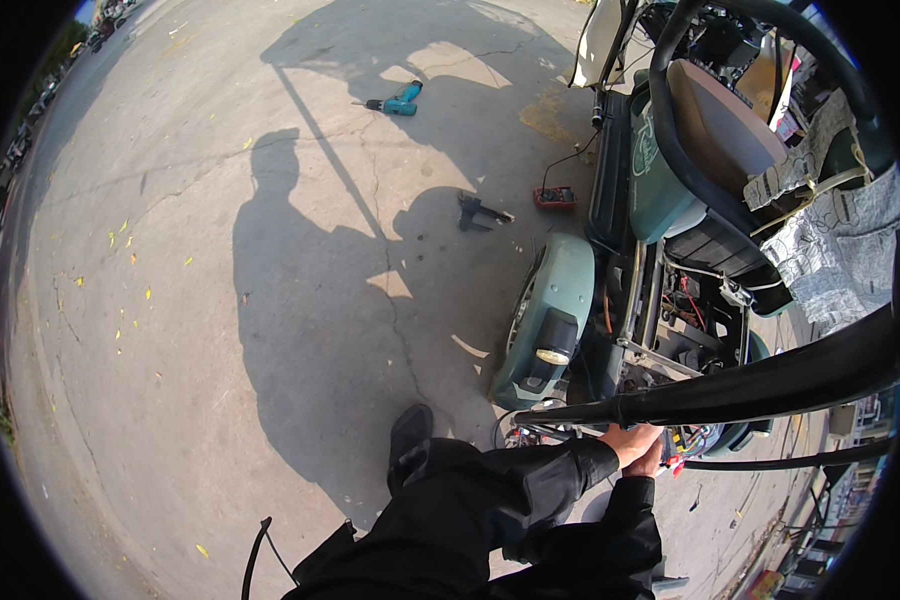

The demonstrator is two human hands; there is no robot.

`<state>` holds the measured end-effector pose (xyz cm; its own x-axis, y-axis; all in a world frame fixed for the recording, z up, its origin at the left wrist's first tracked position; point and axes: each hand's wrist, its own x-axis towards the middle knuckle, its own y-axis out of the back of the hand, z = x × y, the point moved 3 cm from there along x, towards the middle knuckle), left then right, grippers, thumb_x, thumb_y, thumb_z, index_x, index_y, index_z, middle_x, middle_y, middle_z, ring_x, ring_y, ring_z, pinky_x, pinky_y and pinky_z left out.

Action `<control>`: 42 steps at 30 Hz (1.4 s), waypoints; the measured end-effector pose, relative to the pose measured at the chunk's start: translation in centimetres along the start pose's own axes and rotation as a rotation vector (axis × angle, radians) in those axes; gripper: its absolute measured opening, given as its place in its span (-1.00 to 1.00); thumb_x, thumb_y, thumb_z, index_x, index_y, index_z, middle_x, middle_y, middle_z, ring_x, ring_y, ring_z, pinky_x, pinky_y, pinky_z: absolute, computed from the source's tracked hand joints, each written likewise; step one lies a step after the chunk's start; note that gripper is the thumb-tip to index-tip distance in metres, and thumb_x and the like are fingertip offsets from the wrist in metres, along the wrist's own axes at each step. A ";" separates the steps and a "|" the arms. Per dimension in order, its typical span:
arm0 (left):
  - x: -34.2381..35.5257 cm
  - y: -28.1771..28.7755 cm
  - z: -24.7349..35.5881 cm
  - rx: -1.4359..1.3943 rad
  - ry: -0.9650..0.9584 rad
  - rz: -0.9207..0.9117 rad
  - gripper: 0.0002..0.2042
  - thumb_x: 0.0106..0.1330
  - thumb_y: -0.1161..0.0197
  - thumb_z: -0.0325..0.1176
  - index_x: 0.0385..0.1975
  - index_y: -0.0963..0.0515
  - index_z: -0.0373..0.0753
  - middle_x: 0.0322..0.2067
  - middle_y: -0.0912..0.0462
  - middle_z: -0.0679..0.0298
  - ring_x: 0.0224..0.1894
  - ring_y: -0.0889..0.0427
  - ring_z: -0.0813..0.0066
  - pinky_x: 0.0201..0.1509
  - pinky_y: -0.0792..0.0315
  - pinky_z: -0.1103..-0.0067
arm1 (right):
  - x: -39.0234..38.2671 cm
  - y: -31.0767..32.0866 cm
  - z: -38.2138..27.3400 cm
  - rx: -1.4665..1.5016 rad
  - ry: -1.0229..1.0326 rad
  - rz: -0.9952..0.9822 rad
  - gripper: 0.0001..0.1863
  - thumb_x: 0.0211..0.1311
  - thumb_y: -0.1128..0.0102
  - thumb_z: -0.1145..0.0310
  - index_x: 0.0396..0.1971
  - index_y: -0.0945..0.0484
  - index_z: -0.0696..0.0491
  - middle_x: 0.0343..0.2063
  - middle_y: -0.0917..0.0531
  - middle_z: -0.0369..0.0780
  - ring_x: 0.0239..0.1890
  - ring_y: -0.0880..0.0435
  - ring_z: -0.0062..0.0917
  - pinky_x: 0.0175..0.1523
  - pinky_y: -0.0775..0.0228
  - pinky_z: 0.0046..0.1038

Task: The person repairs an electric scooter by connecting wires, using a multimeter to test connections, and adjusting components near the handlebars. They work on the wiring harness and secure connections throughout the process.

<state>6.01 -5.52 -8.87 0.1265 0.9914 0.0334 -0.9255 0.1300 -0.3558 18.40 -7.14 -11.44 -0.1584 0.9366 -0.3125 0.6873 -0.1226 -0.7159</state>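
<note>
My left hand (628, 442) and my right hand (647, 462) are close together at the near end of a small green vehicle, under a thick black padded bar (760, 385). Both are closed, with the fingers curled inward. What they grip is hidden by the bar and by the hands themselves. Right beside my fingers is a bundle of coloured wires (692, 440), with red and yellow pieces among them. Black sleeves cover both forearms. To the left of the hands stands a green body panel with a lamp (553, 355).
Behind the panel, an open compartment (690, 315) shows wiring. A green seat shell (655, 165) and crumpled silvery sheeting (840, 245) sit farther up the vehicle. On the concrete lie a teal cordless drill (400, 100), a red multimeter (555, 197) and a dark bracket-like part (480, 210).
</note>
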 end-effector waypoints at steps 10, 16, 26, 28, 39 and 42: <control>-0.1 0.8 0.3 0.024 0.105 -0.095 -0.68 0.48 -0.12 -0.20 -0.06 -0.63 -0.36 -0.05 -0.74 0.06 0.00 -0.66 0.26 0.10 -0.49 0.35 | 0.6 -0.1 0.4 -0.102 0.066 0.181 -0.59 0.54 0.01 0.09 0.10 -0.56 0.10 -0.01 -0.70 -0.21 0.06 -0.65 -0.36 0.23 -0.45 -0.29; -0.1 0.8 0.7 0.028 0.120 -0.110 -0.68 0.46 -0.14 -0.20 -0.08 -0.62 -0.36 -0.07 -0.74 0.05 -0.01 -0.67 0.25 0.08 -0.49 0.34 | 0.2 -0.9 0.4 -0.130 0.066 0.234 -0.55 0.57 0.07 0.04 0.12 -0.54 0.08 0.05 -0.67 -0.22 0.11 -0.62 -0.36 0.27 -0.41 -0.28; -0.2 0.7 1.1 0.043 0.132 -0.127 -0.68 0.42 -0.16 -0.19 -0.12 -0.62 -0.36 -0.10 -0.74 0.03 -0.04 -0.68 0.22 0.05 -0.51 0.33 | 0.0 -0.8 0.6 -0.091 0.056 0.233 -0.55 0.56 0.10 0.03 0.12 -0.53 0.07 0.02 -0.67 -0.21 0.10 -0.61 -0.33 0.27 -0.40 -0.24; -0.1 0.7 1.2 0.042 0.134 -0.130 -0.68 0.41 -0.17 -0.19 -0.13 -0.62 -0.36 -0.11 -0.74 0.03 -0.04 -0.68 0.22 0.04 -0.51 0.32 | -0.1 -0.7 0.5 -0.136 0.079 0.260 -0.53 0.56 0.11 0.02 0.13 -0.52 0.07 0.04 -0.66 -0.20 0.11 -0.61 -0.32 0.27 -0.40 -0.22; -0.3 0.7 1.3 0.054 0.138 -0.139 -0.68 0.37 -0.19 -0.18 -0.17 -0.61 -0.36 -0.14 -0.74 0.01 -0.07 -0.69 0.19 0.01 -0.52 0.30 | 0.1 0.6 0.5 -0.206 0.088 0.207 -0.52 0.56 0.13 0.01 0.14 -0.51 0.08 0.06 -0.65 -0.19 0.13 -0.61 -0.31 0.28 -0.40 -0.18; -0.3 0.7 1.3 0.057 0.141 -0.138 -0.68 0.36 -0.20 -0.18 -0.18 -0.61 -0.36 -0.15 -0.74 0.01 -0.07 -0.69 0.18 0.00 -0.53 0.30 | 0.1 0.6 0.5 -0.213 0.095 0.206 -0.52 0.56 0.13 0.01 0.15 -0.50 0.07 0.07 -0.64 -0.19 0.14 -0.60 -0.32 0.29 -0.40 -0.18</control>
<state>4.85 -5.70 -7.88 0.2986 0.9528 -0.0542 -0.9141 0.2692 -0.3032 18.46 -7.31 -12.26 0.0598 0.9267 -0.3711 0.8327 -0.2514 -0.4935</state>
